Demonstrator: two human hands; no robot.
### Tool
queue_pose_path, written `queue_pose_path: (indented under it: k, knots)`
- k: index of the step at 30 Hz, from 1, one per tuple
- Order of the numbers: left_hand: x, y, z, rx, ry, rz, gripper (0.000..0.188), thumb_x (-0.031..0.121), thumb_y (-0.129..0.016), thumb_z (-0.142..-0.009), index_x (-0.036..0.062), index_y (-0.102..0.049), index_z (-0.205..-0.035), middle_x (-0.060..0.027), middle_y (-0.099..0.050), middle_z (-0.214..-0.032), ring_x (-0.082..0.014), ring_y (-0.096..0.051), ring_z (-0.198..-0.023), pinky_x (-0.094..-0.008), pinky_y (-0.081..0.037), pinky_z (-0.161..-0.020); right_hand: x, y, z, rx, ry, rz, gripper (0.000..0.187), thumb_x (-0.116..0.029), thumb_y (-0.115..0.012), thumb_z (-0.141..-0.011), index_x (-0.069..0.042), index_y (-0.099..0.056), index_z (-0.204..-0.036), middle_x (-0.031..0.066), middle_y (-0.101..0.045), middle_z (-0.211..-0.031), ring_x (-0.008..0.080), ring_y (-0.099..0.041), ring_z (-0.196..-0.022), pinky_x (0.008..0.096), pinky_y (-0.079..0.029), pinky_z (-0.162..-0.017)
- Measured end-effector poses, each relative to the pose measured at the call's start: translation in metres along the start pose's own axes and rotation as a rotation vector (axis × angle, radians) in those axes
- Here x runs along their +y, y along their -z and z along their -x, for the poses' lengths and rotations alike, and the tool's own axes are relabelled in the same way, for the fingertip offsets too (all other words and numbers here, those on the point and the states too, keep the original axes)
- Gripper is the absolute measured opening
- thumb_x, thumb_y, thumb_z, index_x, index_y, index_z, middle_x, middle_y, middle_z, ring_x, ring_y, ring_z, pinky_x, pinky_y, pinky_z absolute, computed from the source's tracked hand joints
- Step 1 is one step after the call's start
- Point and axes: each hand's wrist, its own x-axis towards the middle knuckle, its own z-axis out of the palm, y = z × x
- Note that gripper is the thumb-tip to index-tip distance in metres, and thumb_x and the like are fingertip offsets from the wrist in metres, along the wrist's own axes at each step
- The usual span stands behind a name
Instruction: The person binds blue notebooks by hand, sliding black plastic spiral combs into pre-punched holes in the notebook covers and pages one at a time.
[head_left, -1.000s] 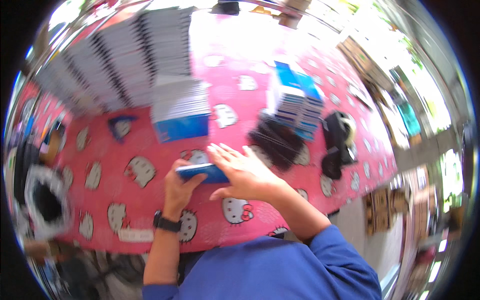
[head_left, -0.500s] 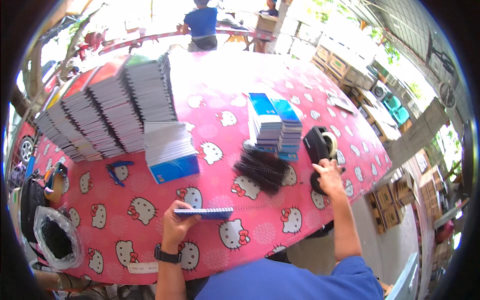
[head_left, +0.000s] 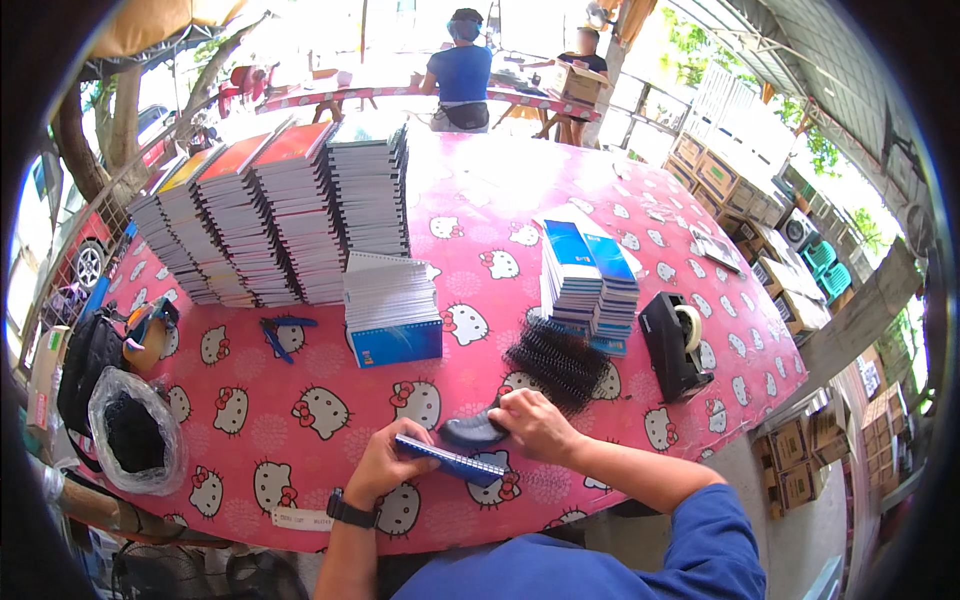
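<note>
My left hand [head_left: 383,468] grips a small blue notebook [head_left: 462,466] by its left end, tilted with its hole-punched bound edge up. My right hand [head_left: 540,424] is closed on a dark grey, rounded object [head_left: 472,429] just beyond the notebook; its exact kind is unclear. Right behind that hand lies a bundle of black plastic binding coils [head_left: 560,366]. Two stacks of small blue notebooks [head_left: 583,270] stand behind the coils. To the left, a leaning pile of white-paged pads with a blue cover [head_left: 395,342] rests on the table.
Tall stacks of coil-bound notebooks [head_left: 290,210] fill the back left of the pink patterned table [head_left: 330,455]. Blue-handled pliers [head_left: 285,338] lie before them. A black tape dispenser [head_left: 672,350] stands at right, a plastic-lined bin [head_left: 135,435] at left. Two people are at a far table.
My right hand has come from beside the tape dispenser to the notebook, bringing the dark grey object. My left hand has tilted the notebook's right end nearer me. The view has shifted.
</note>
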Motion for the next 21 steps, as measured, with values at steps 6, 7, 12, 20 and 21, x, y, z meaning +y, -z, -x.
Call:
queue_pose_path:
  k: [6,7,12,20,21]
  knots:
    - [-0.016,-0.012,0.004,0.266,-0.089,-0.049,0.034,-0.004,-0.074,-0.07,0.0083,-0.047,-0.088,-0.0023,-0.056,-0.088,-0.0113,-0.054,-0.088,-0.0273,-0.046,-0.077,0.002,-0.017,-0.025,-0.111,0.154,0.13,0.032,-0.012,-0.054,-0.076,-0.008,-0.059,-0.107,0.0051,-0.057,-0.097,0.0214,-0.051,-0.096,0.0325,-0.045,-0.082]
    - [-0.015,-0.009,0.002,0.242,-0.15,-0.044,0.035,-0.004,-0.074,-0.071,0.0087,-0.046,-0.087,-0.0021,-0.056,-0.087,-0.0116,-0.054,-0.087,-0.0266,-0.046,-0.077,0.002,-0.016,-0.032,-0.108,0.144,0.017,0.032,-0.01,-0.057,-0.075,-0.009,-0.059,-0.107,0.004,-0.058,-0.095,0.0222,-0.054,-0.093,0.0345,-0.046,-0.08]
    - [-0.009,0.003,0.002,0.28,-0.037,-0.068,0.041,-0.003,-0.077,-0.07,0.0082,-0.049,-0.098,-0.0019,-0.054,-0.093,-0.0113,-0.053,-0.089,-0.0261,-0.046,-0.079,-0.004,0.0,-0.016,-0.004,-0.599,-1.432,0.029,0.006,-0.068,-0.075,0.001,-0.062,-0.103,0.0004,-0.06,-0.088,0.0095,-0.058,-0.09,0.0271,-0.046,-0.084]
    - [-0.024,-0.009,0.002,0.245,-0.114,0.016,0.044,0.001,-0.08,-0.069,0.0094,-0.048,-0.098,0.0024,-0.048,-0.088,-0.0073,-0.047,-0.084,-0.0238,-0.041,-0.079,-0.02,0.01,-0.02,-0.002,-0.171,-1.184,0.039,0.011,-0.068,-0.065,-0.008,-0.069,-0.099,0.0066,-0.069,-0.104,0.0194,-0.061,-0.108,0.0321,-0.049,-0.09]
    - [-0.025,-0.008,0.003,0.185,-0.116,0.052,0.041,0.001,-0.08,-0.069,0.0095,-0.049,-0.094,0.0026,-0.047,-0.088,-0.0072,-0.047,-0.084,-0.0237,-0.041,-0.078,-0.024,0.011,-0.023,-0.101,-0.231,-0.902,0.038,0.01,-0.069,-0.063,-0.006,-0.07,-0.097,0.0069,-0.07,-0.1,0.0237,-0.061,-0.108,0.0348,-0.05,-0.09]
